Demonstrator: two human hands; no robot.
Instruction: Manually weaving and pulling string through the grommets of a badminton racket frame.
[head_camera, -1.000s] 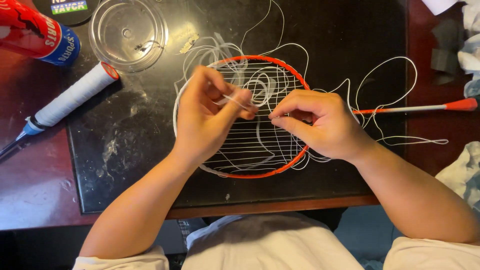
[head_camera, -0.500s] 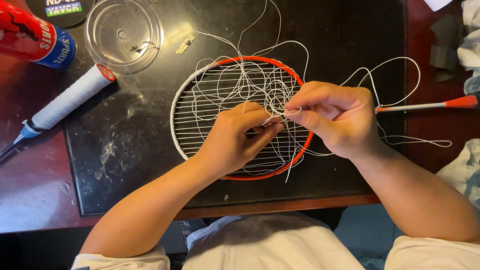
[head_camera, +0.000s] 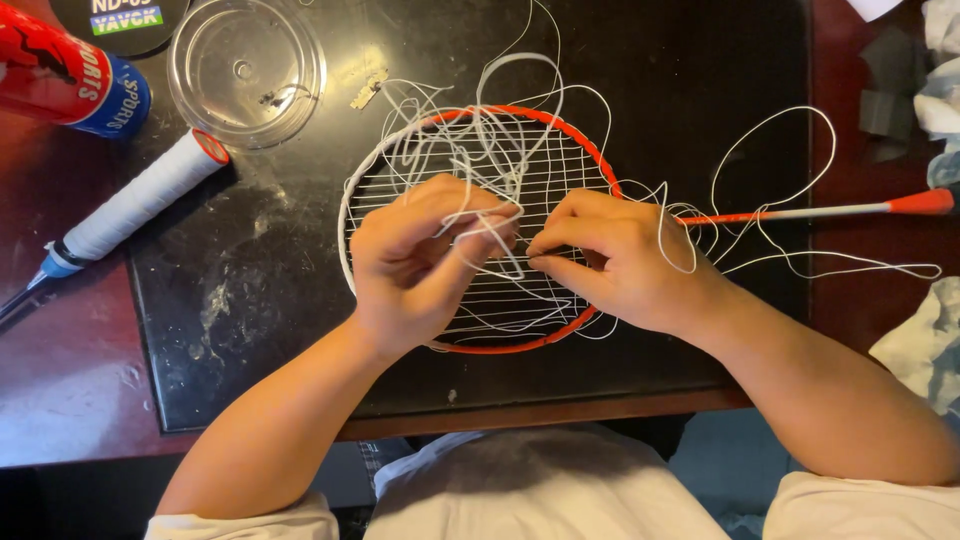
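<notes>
Head view: a black mat (head_camera: 250, 330), scuffed with pale dust, covers a dark reddish wooden table (head_camera: 70, 400). On the mat lies an orange-and-white racket head (head_camera: 560, 135) with a thin orange-tipped shaft (head_camera: 800, 212) running right. The left hand (head_camera: 420, 265) pinches a loose white string (head_camera: 500, 80) over the strung face; the right hand (head_camera: 620, 260), just beside it, pinches string too, fingertips pressed together. Beyond sit a clear round plastic lid (head_camera: 245, 70), a white-wrapped racket handle (head_camera: 140, 195) and a red-and-blue tube (head_camera: 70, 85). Crumpled cloth (head_camera: 925, 350) lies at right.
</notes>
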